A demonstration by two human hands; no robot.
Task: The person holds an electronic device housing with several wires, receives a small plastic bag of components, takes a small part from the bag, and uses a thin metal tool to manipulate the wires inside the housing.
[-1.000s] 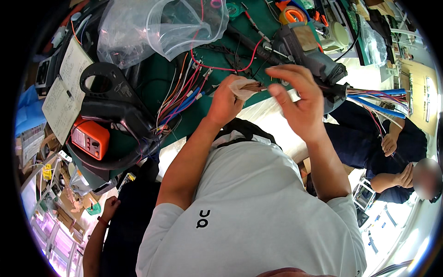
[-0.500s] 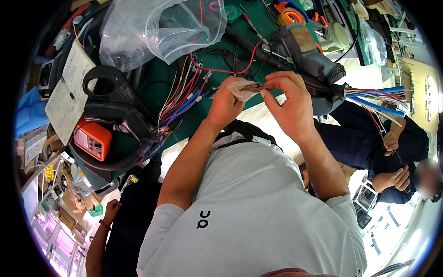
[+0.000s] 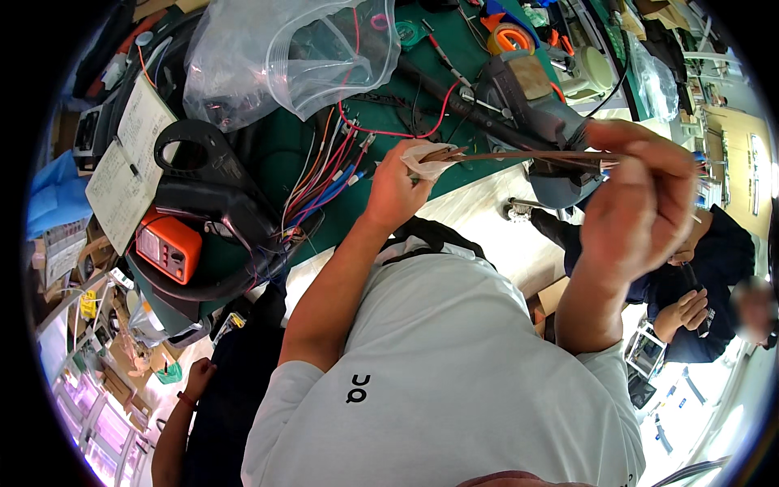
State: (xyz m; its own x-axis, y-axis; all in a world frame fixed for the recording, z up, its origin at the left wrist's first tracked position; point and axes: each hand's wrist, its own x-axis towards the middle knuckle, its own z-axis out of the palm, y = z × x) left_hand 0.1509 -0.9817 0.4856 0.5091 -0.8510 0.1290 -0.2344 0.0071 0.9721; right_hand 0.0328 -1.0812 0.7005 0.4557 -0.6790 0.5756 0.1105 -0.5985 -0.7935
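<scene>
My left hand (image 3: 395, 191) is closed round a small whitish translucent bag (image 3: 430, 169), with brown ends sticking out of its mouth. Long thin brown strands (image 3: 519, 154) stretch from there to my right hand (image 3: 637, 203), held out to the right with thumb and fingers pinched on them. Whether these are wires or tubing I cannot tell. The right fingers are slightly smeared by motion. Left of the bag, a bundle of coloured wires (image 3: 329, 183) with several metal-tipped ends lies over the green mat (image 3: 365, 207).
A large clear plastic bag (image 3: 235, 73) lies on the bench, near a black moulded part (image 3: 215, 195), an orange meter (image 3: 168, 247) and a notebook (image 3: 122, 174). A grey tool-like housing (image 3: 519, 89) stands at the back right. Another person (image 3: 698, 276) works at the right; another's arm (image 3: 178, 414) shows lower left.
My right hand has moved away to the right, drawing the brown strands out long from the small bag. My left hand has stayed nearly in place.
</scene>
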